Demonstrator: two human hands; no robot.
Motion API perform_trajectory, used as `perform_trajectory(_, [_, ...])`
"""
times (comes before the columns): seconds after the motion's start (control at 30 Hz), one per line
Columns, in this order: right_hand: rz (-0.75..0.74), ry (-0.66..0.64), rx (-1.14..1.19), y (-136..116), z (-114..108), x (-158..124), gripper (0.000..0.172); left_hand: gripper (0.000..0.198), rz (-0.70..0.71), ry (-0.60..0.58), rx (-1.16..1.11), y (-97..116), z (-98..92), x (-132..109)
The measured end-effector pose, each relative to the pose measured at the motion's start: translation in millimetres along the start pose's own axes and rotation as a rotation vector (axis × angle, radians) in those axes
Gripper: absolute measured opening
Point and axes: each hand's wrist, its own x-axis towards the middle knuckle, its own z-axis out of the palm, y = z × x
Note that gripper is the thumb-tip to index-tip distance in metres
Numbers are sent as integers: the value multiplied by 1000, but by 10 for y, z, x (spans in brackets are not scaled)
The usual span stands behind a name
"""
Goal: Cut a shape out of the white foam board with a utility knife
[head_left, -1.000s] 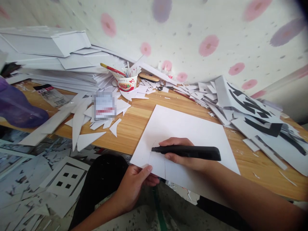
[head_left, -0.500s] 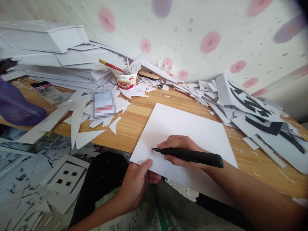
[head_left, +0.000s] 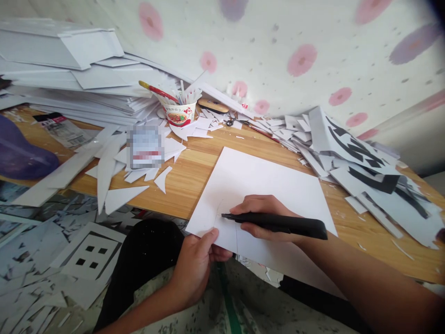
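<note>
A white foam board sheet (head_left: pixel 271 178) lies over the front edge of the wooden table. My left hand (head_left: pixel 200 255) is closed on its near left edge, thumb on top and fingers underneath. In my right hand (head_left: pixel 266 208) is a black utility knife (head_left: pixel 295 226), held like a pen with its tip down at the sheet's left part. Faint thin lines run on the surface near the tip, one of them curved. Whether the tip is pressed into the sheet, I cannot tell.
White board stacks (head_left: pixel 41 46) rise at the back left. A paper cup (head_left: pixel 181 113) holds thin strips and a brush. Scissors (head_left: pixel 232 122) lie near the wall. Offcuts and black-marked pieces (head_left: pixel 375 178) crowd the right. A purple bag (head_left: pixel 24 153) sits left; scraps (head_left: pixel 31 287) cover the floor.
The knife tip has moved slightly right, away from the curved line. The left hand keeps its hold on the sheet. The whole view has shifted a little.
</note>
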Motion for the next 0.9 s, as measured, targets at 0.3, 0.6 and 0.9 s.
perform_trajectory(0.3, [-18,-14,-24,-34,-39,-69,35,24,12,4,-12,-13,1,6])
perform_trajectory(0.6, [-15,-31,-46,-74,-89,-114,30,26,25,2,-13,-11,-8,4])
perform_trajectory(0.9, [126,108,181,-28,-63,-237,30,25,18,-2,28,7,-22,10])
